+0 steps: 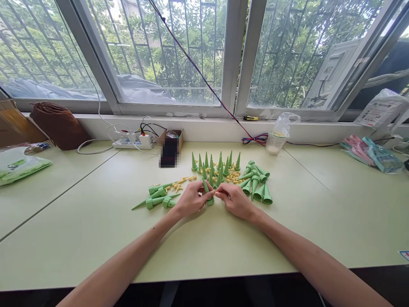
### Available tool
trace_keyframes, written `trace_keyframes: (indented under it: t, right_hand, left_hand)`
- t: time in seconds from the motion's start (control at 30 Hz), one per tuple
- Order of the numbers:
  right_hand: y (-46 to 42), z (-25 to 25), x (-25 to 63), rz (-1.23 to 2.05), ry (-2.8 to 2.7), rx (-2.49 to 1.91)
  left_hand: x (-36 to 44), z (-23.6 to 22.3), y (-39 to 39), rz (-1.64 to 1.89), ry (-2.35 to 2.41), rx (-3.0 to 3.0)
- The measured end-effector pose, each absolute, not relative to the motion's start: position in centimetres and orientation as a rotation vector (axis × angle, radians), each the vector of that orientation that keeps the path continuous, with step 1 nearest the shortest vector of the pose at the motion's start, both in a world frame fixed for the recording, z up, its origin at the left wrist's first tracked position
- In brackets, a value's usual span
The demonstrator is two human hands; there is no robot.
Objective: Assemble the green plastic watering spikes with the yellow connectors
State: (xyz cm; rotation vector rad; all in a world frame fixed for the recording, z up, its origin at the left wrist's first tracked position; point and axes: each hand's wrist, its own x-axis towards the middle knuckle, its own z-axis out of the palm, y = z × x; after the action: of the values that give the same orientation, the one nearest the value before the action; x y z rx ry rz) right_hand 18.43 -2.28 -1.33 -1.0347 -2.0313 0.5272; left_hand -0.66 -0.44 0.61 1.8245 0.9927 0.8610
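Note:
My left hand (192,199) is closed on a green plastic spike (206,186), which stands nearly upright with its point tilted a little left. Against the side of this spike, the thumb and finger of my right hand (236,199) pinch together on a small yellow piece, mostly covered by the fingertips. Behind the hands stand several upright green spikes (238,162), with loose yellow pieces (235,175) among them. More green spikes (267,194) lie heaped to the right. On the left, other spikes (156,201) lie flat beside a scatter of yellow pieces (179,184).
A power strip (134,144) with cables and a small cardboard box (179,138) sit along the window wall. Further right are a clear plastic cup (275,143) and pink and blue packaged items (372,153). A brown bundle (59,125) and a green-white packet (24,164) lie at left.

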Motion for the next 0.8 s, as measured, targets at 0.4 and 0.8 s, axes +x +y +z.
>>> trace_keyframes:
  t: [0.4,0.8]
  right_hand:
    - [-2.34,-1.42,18.39,0.528,-2.030,-1.047]
    - [-2.15,-1.60,18.41,0.516,-2.042,-1.066]
  left_hand:
    - [-0.85,0.59,-0.35,0.841,0.990,1.832]
    - [-1.21,0.06,-0.07,0.816,0.968,1.858]
